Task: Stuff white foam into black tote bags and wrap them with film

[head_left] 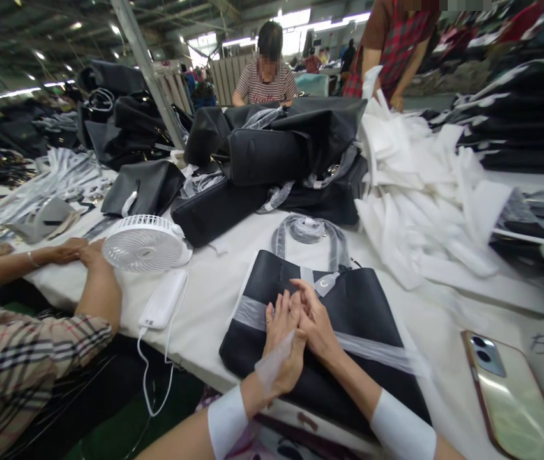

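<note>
A black handbag point(362, 306) lies flat on the white-covered table, a band of clear film point(377, 350) across its front. My left hand point(284, 338) rests over the bag's middle, fingers stretched out. Along its thumb side and wrist lies a strip of translucent film point(274, 365). Touching the left fingers from the right is my right hand point(317, 319), its fingers partly extended and some hidden. A grey tag point(326, 283) sits near the bag's top edge. Beyond it are the wrapped handles and a coiled strap point(306, 229).
Black bags point(272, 156) are piled ahead, with white padding sheets point(420, 191) to their right. At left stand a white fan point(145, 243) and a cabled power bank point(163, 300), beside a co-worker's arm point(102, 287). A phone point(516, 390) lies at right.
</note>
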The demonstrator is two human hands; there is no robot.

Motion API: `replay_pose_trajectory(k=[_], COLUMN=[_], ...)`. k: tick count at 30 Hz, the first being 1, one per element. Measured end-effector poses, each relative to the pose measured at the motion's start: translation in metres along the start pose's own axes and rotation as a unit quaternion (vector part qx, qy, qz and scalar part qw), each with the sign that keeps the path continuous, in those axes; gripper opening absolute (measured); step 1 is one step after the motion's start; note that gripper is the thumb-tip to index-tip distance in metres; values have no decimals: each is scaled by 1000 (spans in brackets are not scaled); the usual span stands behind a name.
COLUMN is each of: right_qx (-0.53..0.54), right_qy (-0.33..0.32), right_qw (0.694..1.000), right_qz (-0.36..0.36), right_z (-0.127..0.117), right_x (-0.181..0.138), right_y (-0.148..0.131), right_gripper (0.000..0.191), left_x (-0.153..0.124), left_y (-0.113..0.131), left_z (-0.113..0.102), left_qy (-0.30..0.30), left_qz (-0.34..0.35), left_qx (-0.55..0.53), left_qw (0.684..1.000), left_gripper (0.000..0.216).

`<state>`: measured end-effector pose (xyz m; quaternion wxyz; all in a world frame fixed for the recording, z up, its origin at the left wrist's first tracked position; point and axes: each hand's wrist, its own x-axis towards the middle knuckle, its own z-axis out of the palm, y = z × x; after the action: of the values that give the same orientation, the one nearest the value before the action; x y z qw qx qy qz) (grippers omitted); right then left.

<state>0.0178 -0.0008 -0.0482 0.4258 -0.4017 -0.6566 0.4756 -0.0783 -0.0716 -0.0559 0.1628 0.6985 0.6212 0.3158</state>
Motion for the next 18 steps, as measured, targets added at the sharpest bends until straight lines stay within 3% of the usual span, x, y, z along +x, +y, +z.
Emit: replay_pose_trajectory(k=[7,9,12,15,18], right_qx=[221,227,140,7,-137], right_qy=[145,201,289,243,155], right_qw=[963,953,947,970,976], right_qz=[46,12,-25,25,66], right_z=[-4,-19,-53,-73,-63], right_x=[7,4,-20,-61,-96], right_y=[8,-2,-25,-47,-59], right_gripper=[39,36,34,43,61], left_x=[3,3,3,3,3], left_y=[-1,3,10,15,16], left_z=[31,31,29,30,33], left_qy=[34,42,49,58,72], left_qz=[6,0,-8,-11,-9], left_qx=[158,183,217,257,286], left_qw=[987,982,975,965,955], left_gripper=[66,67,67,67,69])
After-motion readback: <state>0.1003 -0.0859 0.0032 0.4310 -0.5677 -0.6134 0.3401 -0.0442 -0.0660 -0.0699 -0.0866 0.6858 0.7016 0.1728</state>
